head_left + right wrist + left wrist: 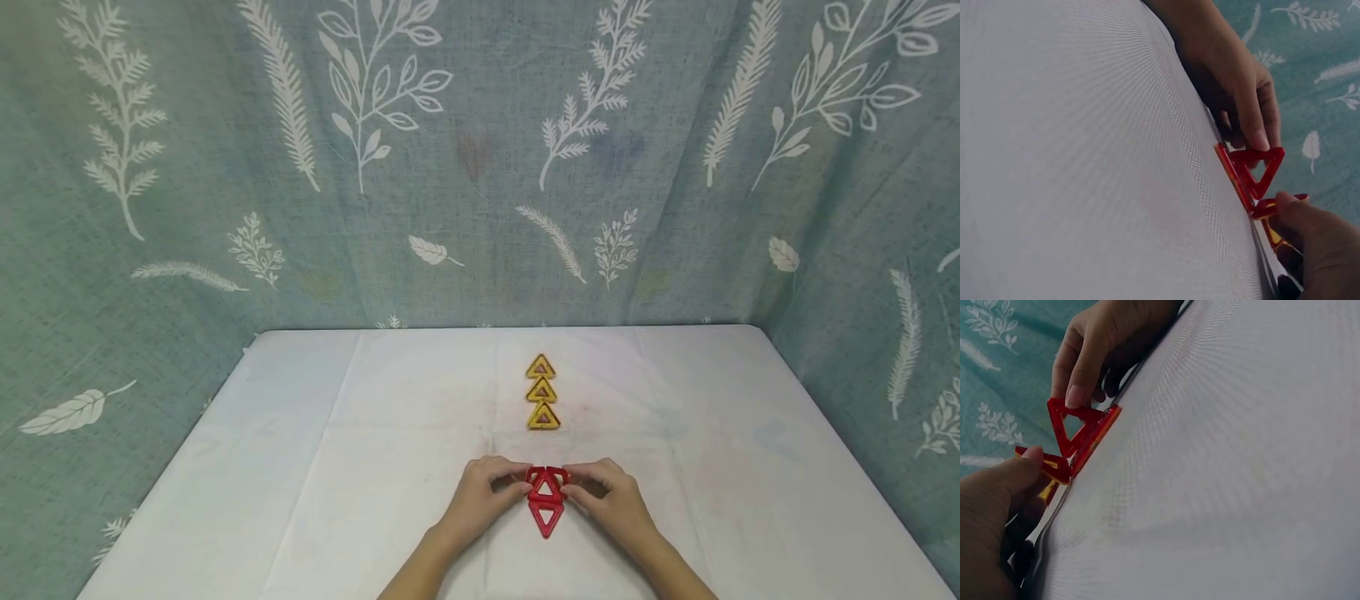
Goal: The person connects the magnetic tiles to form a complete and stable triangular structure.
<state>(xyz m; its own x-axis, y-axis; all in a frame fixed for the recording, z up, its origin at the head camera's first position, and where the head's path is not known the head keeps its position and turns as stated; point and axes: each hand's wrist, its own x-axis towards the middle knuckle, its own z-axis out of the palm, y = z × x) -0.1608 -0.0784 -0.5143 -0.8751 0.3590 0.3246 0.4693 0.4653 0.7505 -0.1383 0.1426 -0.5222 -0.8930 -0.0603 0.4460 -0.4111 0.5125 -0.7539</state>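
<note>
Several red triangular magnetic tiles (546,502) are joined near the front middle of the table. In the head view, two lie flat, the lower one pointing toward me. Two side tiles are tilted up from the table. My left hand (483,496) pinches the left raised tile (1055,466) between thumb and fingers. My right hand (611,497) pinches the right raised tile (1277,203) in the same manner. Beyond the hands, three yellow triangular tiles (542,402) stand in a column, tips pointing away. The fingers partly hide the raised tiles.
A white cloth covers the table (390,467), whose far edge meets a green curtain (480,275) with white leaf prints. The curtain also hangs along the left and right sides.
</note>
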